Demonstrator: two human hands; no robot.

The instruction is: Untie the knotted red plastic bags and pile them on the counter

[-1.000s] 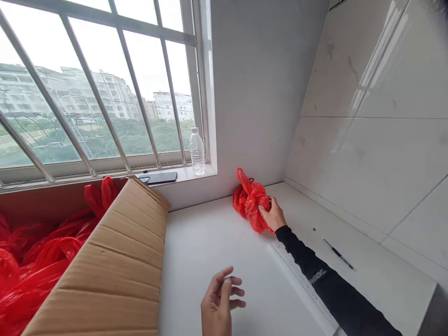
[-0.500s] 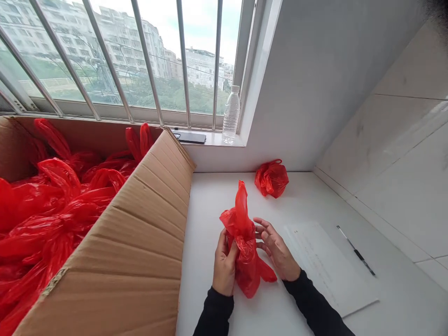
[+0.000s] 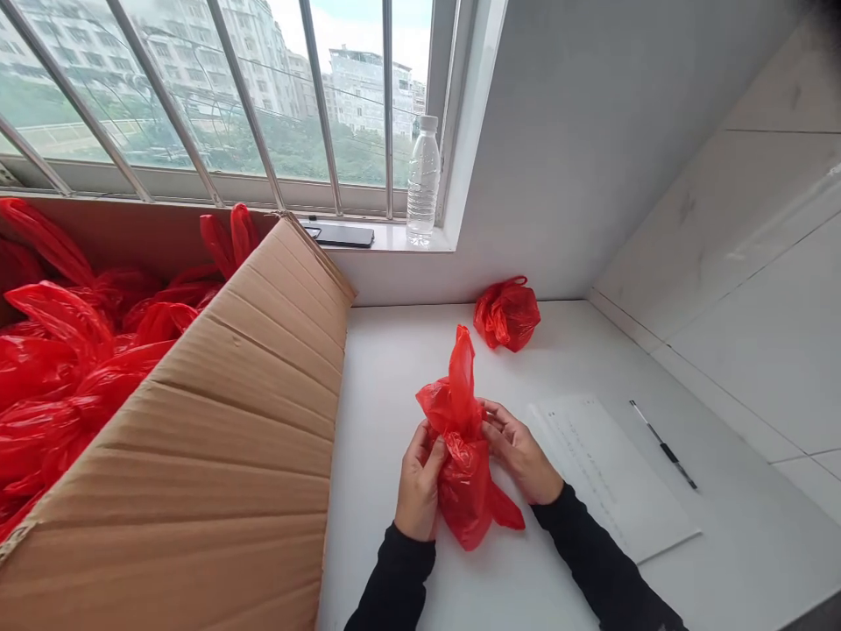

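A crumpled red plastic bag (image 3: 463, 456) stands upright on the white table, its twisted top pointing up. My left hand (image 3: 417, 486) grips its left side with the thumb pressed on the plastic. My right hand (image 3: 519, 451) closes its fingers on the bag's right side. A second red bag (image 3: 507, 314), bunched into a ball, lies by the back wall, apart from both hands.
A large cardboard box (image 3: 250, 421) full of several red bags (image 3: 72, 350) fills the left. A sheet of paper (image 3: 611, 478) and a pen (image 3: 660, 443) lie on the right. A water bottle (image 3: 422, 180) and a phone (image 3: 342, 234) sit on the windowsill.
A second ago my right hand was at the balled bag by the wall and my left hand hung free. Now both hands hold another red bag near me, the right closing onto it.
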